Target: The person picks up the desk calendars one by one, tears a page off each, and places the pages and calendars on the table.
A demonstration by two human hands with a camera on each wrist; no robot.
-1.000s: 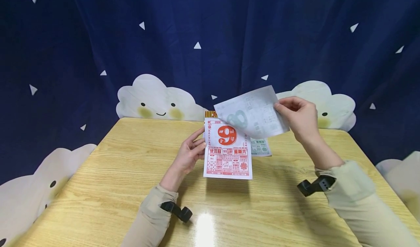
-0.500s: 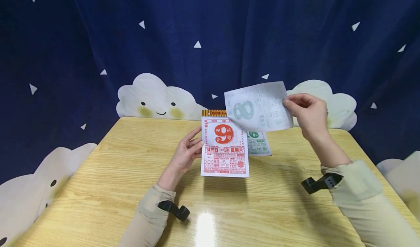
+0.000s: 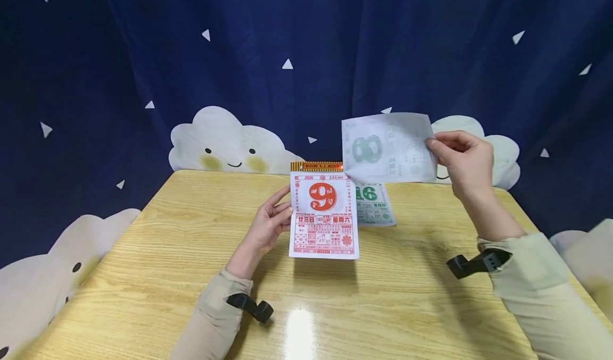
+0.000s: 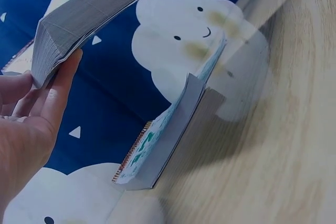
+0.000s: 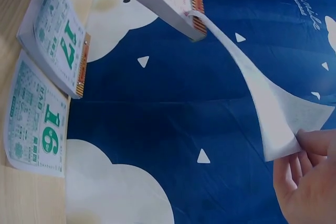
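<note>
My left hand (image 3: 263, 227) grips the left side of a thick tear-off calendar (image 3: 323, 237), which shows a red 9 under a striped top band. Its page block (image 4: 94, 19) hangs above the table in the left wrist view, thumb on one side and fingers beneath. Up at the right, my right hand (image 3: 469, 163) pinches a calendar page (image 3: 402, 150) by its edge, a green 8 showing through its back. In the right wrist view the page (image 5: 268, 108) curves away from the calendar's band, its narrow end at the band's corner.
Behind the held calendar, a sheet with a green 16 (image 3: 377, 211) lies at the back of the wooden table (image 3: 201, 211). Beside it stands a second calendar with a green 17 (image 5: 63, 45). A dark blue curtain (image 3: 249, 46) with white clouds hangs behind.
My right hand has moved right and slightly up, drawing the page off the calendar's face. The calendar has shifted a little left, uncovering its top band and the 16 sheet.
</note>
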